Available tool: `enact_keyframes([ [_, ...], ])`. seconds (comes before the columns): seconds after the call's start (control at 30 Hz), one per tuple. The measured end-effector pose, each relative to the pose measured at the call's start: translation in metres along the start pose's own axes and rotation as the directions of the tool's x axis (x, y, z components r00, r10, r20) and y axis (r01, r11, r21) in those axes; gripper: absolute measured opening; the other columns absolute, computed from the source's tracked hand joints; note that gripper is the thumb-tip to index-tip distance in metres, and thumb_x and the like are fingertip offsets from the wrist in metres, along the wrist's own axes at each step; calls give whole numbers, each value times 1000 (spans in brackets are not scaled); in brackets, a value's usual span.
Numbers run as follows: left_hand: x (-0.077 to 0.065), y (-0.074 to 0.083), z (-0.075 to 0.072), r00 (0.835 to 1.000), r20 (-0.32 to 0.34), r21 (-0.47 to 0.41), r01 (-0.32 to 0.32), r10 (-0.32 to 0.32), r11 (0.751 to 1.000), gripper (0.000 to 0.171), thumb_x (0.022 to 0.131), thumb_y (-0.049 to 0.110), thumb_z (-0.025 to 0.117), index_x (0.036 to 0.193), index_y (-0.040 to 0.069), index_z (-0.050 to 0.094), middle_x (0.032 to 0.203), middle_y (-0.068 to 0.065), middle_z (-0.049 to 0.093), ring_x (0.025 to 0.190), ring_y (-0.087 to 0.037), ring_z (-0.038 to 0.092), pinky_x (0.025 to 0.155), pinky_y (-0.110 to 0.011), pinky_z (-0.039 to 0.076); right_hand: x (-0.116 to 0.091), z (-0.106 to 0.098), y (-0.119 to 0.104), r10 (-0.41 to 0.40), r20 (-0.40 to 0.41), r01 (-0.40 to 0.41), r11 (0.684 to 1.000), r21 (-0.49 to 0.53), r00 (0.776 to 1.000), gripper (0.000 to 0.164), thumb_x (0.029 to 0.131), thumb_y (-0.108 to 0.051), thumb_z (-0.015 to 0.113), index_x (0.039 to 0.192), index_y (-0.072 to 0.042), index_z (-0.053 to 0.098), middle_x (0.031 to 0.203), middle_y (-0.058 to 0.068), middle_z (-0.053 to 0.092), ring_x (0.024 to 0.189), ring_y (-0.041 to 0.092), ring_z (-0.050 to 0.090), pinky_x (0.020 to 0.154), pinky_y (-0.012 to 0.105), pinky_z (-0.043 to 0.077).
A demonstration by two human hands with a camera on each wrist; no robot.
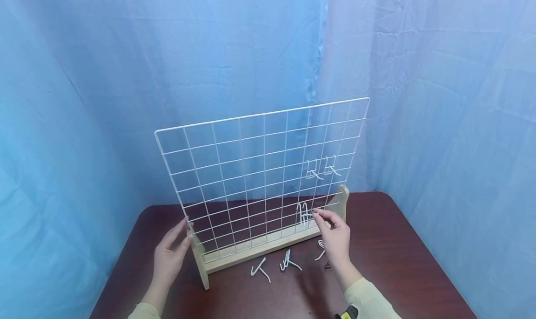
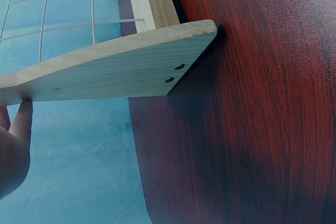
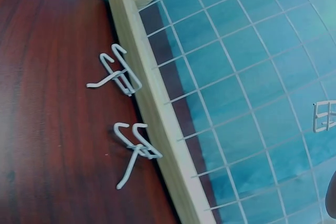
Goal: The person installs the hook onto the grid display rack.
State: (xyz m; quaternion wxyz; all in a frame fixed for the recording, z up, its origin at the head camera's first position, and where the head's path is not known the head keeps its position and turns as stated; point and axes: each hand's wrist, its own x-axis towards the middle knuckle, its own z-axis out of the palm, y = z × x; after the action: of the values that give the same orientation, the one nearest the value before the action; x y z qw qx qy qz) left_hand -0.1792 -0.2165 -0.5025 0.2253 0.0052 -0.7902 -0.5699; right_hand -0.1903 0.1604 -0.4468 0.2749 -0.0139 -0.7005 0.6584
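Fingers, our right hand (image 1: 337,235): pinched on one white hook (image 1: 308,214) by its end, likely leaving the rest free; wire grid's (image 1: 264,135) four o'clock. Left hand (image 1: 168,254): touching wooden stand (image 1: 234,259), eight o'clock, presumably steadying; clamped or not, we cannot tell. Loose hooks (image 1: 259,267): six o'clock.

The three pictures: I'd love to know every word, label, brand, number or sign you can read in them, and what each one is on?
There is no readable text in any view.
The wire grid, wooden stand, white hooks and table show no lettering.
The black-and-yellow item by the right sleeve is too small and cut off to tell whether it bears any.
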Motion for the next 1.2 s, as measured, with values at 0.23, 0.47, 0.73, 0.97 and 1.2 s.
enact_keyframes([
  [0.23,-1,4,-1,1000,15,2,18,-18,1000,48,93,1,68,139,10,58,127,-15,64,112,12,49,87,-8,49,9,4,-7,-56,-16,56,998,13,998,15,88,6,71,101,12,71,105,28,69,95,3,64,82,17,51],
  [0.47,0,2,0,1000,2,-19,-2,2,1000,48,91,-2,68,137,8,60,125,-12,65,111,10,52,87,-10,50,17,10,-15,-109,-33,111,992,59,993,15,87,7,71,100,14,70,104,25,70,97,6,64,80,13,52],
  [0.73,1,-2,0,999,-12,-43,-35,35,998,48,89,-7,68,135,5,60,120,3,67,111,8,54,88,-12,51,28,19,-18,-186,-54,190,979,69,981,13,87,7,72,99,12,71,101,24,70,96,6,63,80,14,52],
  [0.97,1,-3,1,999,-17,-58,-47,46,997,49,88,-8,69,135,3,60,120,6,66,111,8,54,87,-13,52,39,24,-9,-175,-65,179,982,53,982,16,88,-9,76,103,-3,76,105,7,73,102,9,61,88,26,52],
  [1.2,1,-3,0,999,-12,-41,-51,50,998,48,89,-6,68,135,4,60,122,-7,67,112,9,53,87,-12,51,44,31,-21,-230,-97,238,967,91,968,14,87,-1,75,101,2,75,100,7,73,101,9,61,87,21,51],
])
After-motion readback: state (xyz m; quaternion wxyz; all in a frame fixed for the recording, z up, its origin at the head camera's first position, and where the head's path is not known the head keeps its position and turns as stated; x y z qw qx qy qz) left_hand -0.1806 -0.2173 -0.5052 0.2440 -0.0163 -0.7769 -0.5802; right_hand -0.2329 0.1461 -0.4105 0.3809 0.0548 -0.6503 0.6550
